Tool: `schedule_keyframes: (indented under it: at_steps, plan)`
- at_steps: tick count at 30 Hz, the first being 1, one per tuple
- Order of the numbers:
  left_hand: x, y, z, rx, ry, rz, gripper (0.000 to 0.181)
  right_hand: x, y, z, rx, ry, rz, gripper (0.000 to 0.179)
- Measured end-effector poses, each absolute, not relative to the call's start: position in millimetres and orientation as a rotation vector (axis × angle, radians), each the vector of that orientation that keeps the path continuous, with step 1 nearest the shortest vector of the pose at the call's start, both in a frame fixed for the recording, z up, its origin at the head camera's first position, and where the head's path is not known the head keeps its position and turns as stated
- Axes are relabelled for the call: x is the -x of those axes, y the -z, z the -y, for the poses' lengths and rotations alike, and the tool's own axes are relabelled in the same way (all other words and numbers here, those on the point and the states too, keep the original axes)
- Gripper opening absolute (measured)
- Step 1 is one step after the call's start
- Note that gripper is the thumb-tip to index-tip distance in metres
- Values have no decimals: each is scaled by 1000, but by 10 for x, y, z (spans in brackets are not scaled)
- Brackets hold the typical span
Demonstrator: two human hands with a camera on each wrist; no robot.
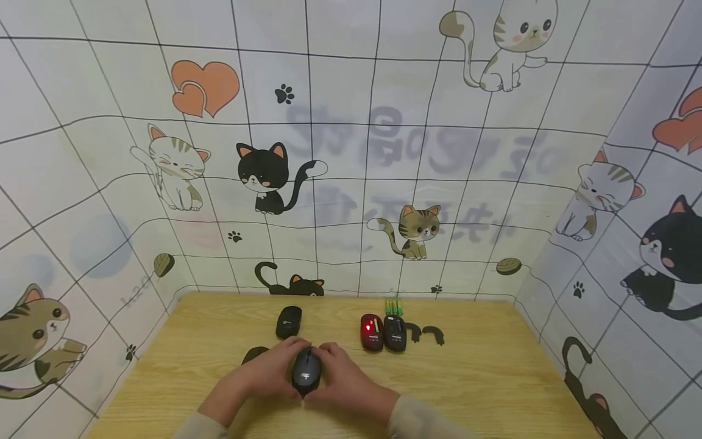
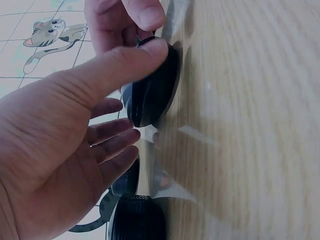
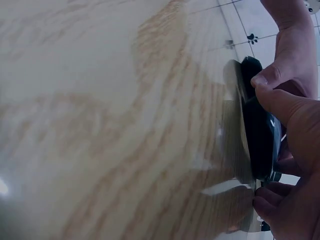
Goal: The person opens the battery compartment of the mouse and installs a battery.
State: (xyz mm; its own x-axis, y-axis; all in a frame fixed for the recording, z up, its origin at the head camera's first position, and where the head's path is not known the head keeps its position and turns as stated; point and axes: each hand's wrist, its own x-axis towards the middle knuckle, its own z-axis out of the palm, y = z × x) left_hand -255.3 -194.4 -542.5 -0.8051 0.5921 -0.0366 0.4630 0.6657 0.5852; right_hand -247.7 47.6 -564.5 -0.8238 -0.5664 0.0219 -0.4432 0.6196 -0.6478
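A dark computer mouse [image 1: 307,366] with pale lettering sits between both hands, low over the wooden table. My left hand [image 1: 272,369] holds it from the left, its thumb on the near end in the left wrist view, where the mouse [image 2: 155,92] looks black. From the right, my right hand [image 1: 344,379] grips the same mouse; in the right wrist view the thumbs of both hands meet at the near end of the mouse [image 3: 260,135]. Part of its underside is hidden. Behind the left hand, another dark mouse [image 1: 255,352] is partly covered.
Farther back lies a black mouse [image 1: 289,322]. Right of centre, a red mouse [image 1: 372,333] with a lit red spot sits beside another black mouse [image 1: 395,333]. Several green batteries [image 1: 393,306] and two dark curved pieces [image 1: 435,335] lie near it. A cat-print curtain [image 1: 340,201] surrounds the table [image 1: 471,378].
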Motion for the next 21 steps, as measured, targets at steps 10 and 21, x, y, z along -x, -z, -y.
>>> schedule_keyframes:
  at_steps: [10,21]
  plan:
    - [2547,5484,1934,-843,-829,-2681,97,2513,5709,-422,917,994,-2687,84]
    - [2557,5535,1936,-842,-870,-2682,96,2546,5741,-440,931,1066,-2640,81]
